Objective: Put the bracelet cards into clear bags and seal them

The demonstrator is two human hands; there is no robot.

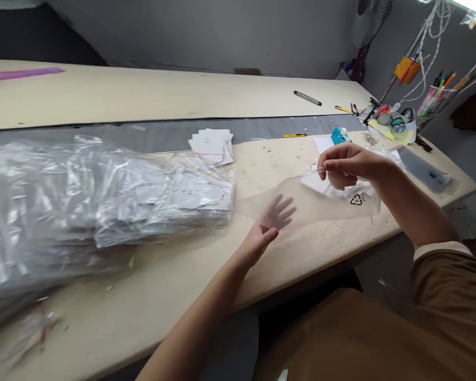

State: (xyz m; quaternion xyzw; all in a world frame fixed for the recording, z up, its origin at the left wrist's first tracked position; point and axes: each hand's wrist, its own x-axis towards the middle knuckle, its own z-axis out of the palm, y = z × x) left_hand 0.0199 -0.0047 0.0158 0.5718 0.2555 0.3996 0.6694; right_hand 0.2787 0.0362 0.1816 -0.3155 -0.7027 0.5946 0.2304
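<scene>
My left hand [269,225] lies over the table with its fingers spread, partly blurred, at the left end of a clear plastic bag [333,203] that carries a printed recycling mark. My right hand [347,164] hovers above the bag's right part, thumb and fingers pinched together on the bag's upper edge. A white card seems to sit inside the bag under the right hand. A large heap of filled clear bags [95,201] lies to the left of my left hand.
A small stack of white cards [212,144] with red thread sits behind the heap. A blue object [339,136], yellow cutters [294,135], a black marker [307,98], and a clutter of tape and pens [396,121] occupy the far right. The table edge runs close to my lap.
</scene>
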